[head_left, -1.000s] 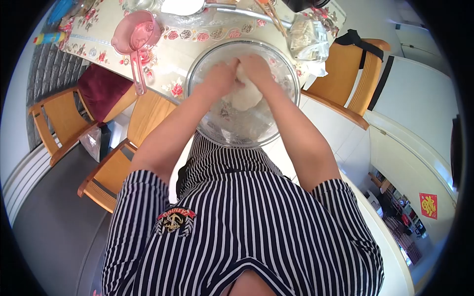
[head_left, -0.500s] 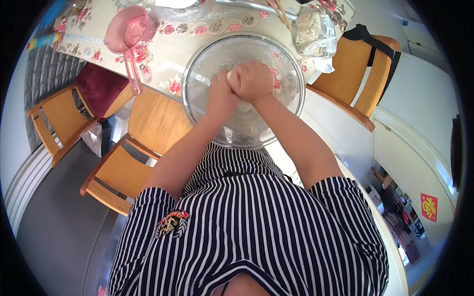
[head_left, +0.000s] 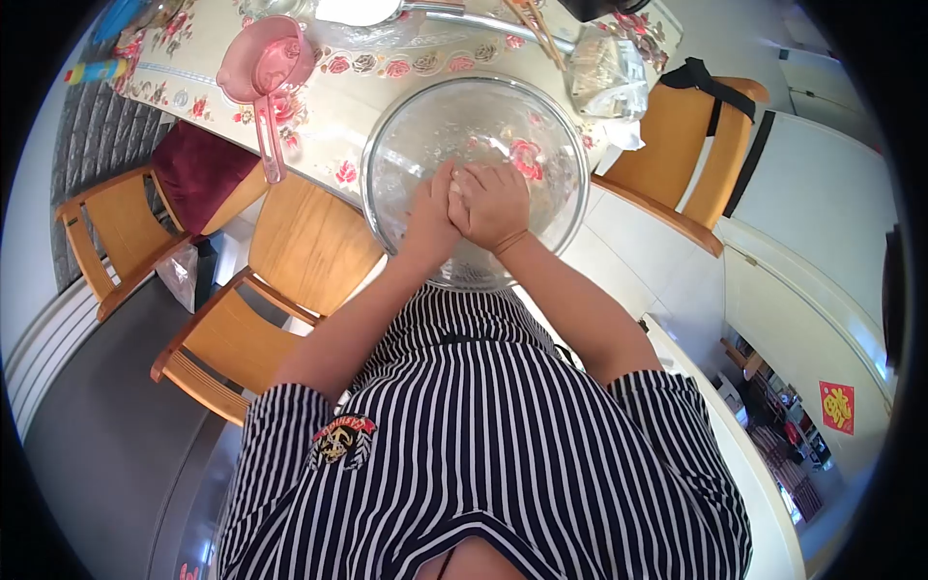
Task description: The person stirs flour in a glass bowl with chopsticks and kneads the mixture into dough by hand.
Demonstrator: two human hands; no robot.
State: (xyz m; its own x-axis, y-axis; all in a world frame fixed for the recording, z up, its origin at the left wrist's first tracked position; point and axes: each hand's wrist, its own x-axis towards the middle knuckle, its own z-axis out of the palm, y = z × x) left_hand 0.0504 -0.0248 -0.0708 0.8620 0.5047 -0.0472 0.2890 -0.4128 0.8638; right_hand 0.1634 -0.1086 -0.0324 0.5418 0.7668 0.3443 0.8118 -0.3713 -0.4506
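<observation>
A large clear glass bowl (head_left: 406, 130) stands at the table's near edge, with pale wet smears on its inside. Both my hands are down in it, pressed together. My left hand (head_left: 432, 220) is closed at the left, its fingers against the other hand. My right hand (head_left: 493, 206) lies over it from the right with curled fingers. A small bit of a pale lump that looks like dough (head_left: 456, 186) shows between them; the rest is hidden under my hands.
A pink translucent dipper (head_left: 275, 68) lies on the flowered tablecloth (head_left: 208, 72), its handle past the edge. Chopsticks (head_left: 537, 34) and a clear plastic bag of pale contents (head_left: 607, 75) are at the back right. Wooden chairs (head_left: 314, 242) stand left, another chair (head_left: 681, 145) right.
My hands have drawn back toward my body inside the bowl, staying pressed together. The view has shifted slightly, and more of the bowl's far side shows.
</observation>
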